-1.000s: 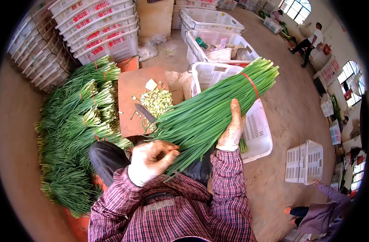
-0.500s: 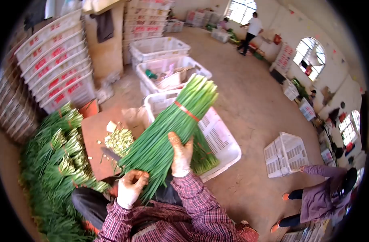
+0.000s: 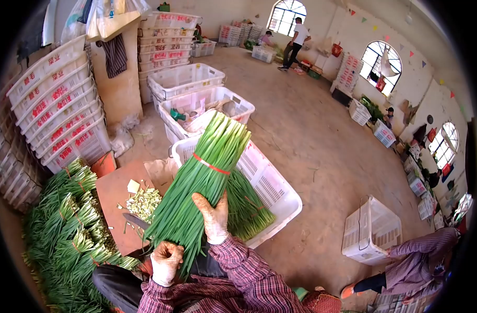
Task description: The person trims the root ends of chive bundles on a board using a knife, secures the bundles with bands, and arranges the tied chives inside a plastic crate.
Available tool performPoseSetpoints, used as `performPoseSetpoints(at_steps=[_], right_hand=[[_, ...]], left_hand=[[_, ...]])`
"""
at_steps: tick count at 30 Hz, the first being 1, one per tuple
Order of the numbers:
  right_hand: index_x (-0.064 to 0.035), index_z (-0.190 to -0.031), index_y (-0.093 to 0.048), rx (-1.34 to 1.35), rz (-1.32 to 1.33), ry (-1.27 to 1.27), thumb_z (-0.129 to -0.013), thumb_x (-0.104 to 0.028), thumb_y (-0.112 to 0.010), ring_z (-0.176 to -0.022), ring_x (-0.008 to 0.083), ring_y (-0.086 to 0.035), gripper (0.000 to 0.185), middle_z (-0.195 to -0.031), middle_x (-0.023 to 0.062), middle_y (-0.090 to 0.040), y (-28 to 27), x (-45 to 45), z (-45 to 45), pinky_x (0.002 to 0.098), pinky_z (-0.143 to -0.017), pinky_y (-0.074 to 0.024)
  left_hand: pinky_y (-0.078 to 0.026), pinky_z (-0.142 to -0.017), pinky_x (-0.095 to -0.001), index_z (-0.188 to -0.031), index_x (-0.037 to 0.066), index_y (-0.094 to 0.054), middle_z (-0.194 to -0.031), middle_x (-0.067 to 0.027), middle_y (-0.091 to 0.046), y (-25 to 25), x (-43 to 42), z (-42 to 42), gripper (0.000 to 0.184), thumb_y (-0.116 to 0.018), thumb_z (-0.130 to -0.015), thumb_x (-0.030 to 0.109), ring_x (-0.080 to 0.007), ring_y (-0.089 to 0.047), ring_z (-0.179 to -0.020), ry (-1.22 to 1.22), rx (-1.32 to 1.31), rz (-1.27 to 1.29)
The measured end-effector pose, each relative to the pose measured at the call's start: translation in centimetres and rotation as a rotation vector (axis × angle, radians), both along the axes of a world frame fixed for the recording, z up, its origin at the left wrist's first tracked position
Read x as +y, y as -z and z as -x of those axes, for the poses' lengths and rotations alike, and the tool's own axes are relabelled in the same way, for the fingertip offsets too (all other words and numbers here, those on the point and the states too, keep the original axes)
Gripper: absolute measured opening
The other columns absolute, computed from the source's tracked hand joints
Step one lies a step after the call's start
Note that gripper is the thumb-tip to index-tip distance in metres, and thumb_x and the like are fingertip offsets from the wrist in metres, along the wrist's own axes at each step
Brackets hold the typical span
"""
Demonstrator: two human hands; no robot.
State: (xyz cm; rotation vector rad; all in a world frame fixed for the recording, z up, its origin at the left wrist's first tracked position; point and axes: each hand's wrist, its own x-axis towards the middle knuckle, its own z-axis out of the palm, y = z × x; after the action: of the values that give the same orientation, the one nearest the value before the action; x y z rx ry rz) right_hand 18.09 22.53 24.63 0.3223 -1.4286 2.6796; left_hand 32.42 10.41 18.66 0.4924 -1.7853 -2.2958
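While a stack of white crates [image 3: 66, 120] stands behind and to the left of the cutting board [image 3: 109, 195], a pile of green bundles [image 3: 56, 240] lies along the board's left side; on the board itself rest a knife [image 3: 135, 220] and a heap of chopped stem pieces [image 3: 143, 202]; near the board's closest corner is the left hand [image 3: 167, 262], its fingers curled in towards the thumb beside the leaf tips, though I cannot tell whether they pinch any leaf; just right of the board the banded bundle [image 3: 189, 195] is held up at a slant, its cut ends pointing away from the wearer; farther right of the board, the right hand [image 3: 213, 216] grips its near side, thumb set apart from the fingers; a second bundle [image 3: 249, 208] lies in the open crate [image 3: 293, 206] beyond; well to the board's right, a co-worker [image 3: 418, 266] reaches to another crate [image 3: 371, 235]. The step in hand, I judge, is one hand supporting the banded bundle while the other attends to its leaf end; the next move seems to call for a steady right grip, stems together, and light left fingers among the loose tips.
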Motion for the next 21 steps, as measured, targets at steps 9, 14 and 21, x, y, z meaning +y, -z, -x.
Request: performPoseSetpoints(at_steps=[9, 14, 21], right_hand=[[-0.0026, -0.139, -0.043, 0.12, -0.169, 0.132, -0.082, -0.01, -0.084, -0.108, 0.0184, -0.06, 0.07, -0.123, 0.0075, -0.061, -1.6, 5.1, 5.1, 0.0335, -0.096, -0.0506], [-0.0014, -0.139, -0.042, 0.138, -0.504, 0.259, -0.082, -0.009, -0.083, -0.108, 0.0194, -0.062, 0.071, -0.123, 0.0104, -0.062, -3.2, 11.0, 8.9, 0.0335, -0.095, -0.0521], [-0.0042, -0.144, -0.044, 0.138, -1.35, 0.483, -0.074, -0.02, -0.087, -0.109, 0.0269, -0.067, 0.084, -0.125, 0.017, -0.064, -1.4, 19.7, 15.5, 0.0377, -0.096, -0.0537]], left_hand=[[-0.042, -0.043, -0.0197, -0.086, 0.004, -0.063, -0.078, -0.007, -0.071, 2.8, -3.7, 0.4, 0.02, -0.058, -0.102, 0.016, -0.0067, -0.056, -0.049, -0.088, 0.053, -0.105], [-0.049, -0.053, -0.0212, -0.098, 0.002, -0.063, -0.088, -0.0076, -0.071, 4.4, -5.7, 4.7, 0.015, -0.059, -0.101, 0.016, -0.0091, -0.063, -0.066, 0.005, 0.089, -0.071], [-0.054, -0.084, -0.0281, -0.113, -0.002, -0.066, -0.107, -0.0094, -0.072, 8.7, -6.8, 14.8, 0.027, -0.07, -0.094, 0.017, -0.0132, -0.066, -0.094, 0.141, -0.003, 0.25]])
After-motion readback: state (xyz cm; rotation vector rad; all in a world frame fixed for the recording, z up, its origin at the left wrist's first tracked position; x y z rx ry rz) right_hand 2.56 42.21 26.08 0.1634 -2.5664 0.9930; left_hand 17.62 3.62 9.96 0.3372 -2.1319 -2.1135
